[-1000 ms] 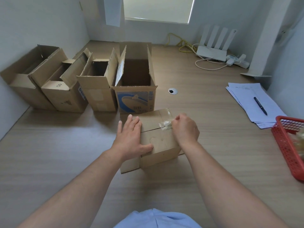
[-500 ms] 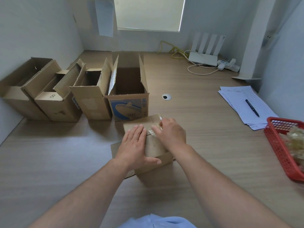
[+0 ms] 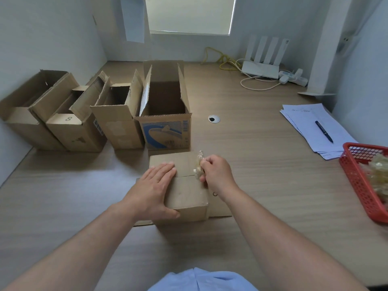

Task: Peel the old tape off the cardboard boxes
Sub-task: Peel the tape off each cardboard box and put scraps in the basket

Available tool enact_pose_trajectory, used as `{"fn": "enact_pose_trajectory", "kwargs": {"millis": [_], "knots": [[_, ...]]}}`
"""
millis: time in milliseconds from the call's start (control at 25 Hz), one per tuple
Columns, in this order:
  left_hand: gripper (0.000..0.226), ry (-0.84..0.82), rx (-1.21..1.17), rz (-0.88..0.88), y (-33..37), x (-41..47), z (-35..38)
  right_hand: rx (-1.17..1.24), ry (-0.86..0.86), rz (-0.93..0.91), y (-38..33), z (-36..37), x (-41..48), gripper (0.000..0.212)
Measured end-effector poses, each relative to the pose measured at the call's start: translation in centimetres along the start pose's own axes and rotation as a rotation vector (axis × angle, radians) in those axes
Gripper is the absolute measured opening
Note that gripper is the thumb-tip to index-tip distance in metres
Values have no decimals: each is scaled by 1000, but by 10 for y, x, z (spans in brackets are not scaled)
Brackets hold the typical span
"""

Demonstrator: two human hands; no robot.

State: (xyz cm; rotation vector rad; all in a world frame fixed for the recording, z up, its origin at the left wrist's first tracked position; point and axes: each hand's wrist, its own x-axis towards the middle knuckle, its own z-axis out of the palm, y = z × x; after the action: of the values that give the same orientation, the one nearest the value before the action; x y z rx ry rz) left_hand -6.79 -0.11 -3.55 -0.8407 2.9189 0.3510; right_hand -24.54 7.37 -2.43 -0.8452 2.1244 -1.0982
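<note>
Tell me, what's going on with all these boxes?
A person is peeling old tape off a small closed cardboard box on the desk. The left hand presses flat on its top, while the right hand pinches a crumpled strip of clear tape at its right edge. Four open boxes stand behind, and a red basket on the right holds tape wads.

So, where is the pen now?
In the head view, the pen lies on the papers at the right of the desk, just beyond the red basket.
</note>
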Motion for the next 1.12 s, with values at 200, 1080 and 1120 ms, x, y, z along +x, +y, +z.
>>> {"fn": "enact_pose_trajectory", "kwargs": {"millis": [200, 1080, 1120], "knots": [[117, 107, 50, -144, 15, 4, -7, 376, 14, 182, 12, 9, -9, 14], [124, -48, 72, -132, 11, 14, 3, -67, 192, -40, 21, 7, -11, 17], [121, -61, 57, -127, 9, 14, 3, -24, 190, -18, 22, 4, -8, 23]]}}
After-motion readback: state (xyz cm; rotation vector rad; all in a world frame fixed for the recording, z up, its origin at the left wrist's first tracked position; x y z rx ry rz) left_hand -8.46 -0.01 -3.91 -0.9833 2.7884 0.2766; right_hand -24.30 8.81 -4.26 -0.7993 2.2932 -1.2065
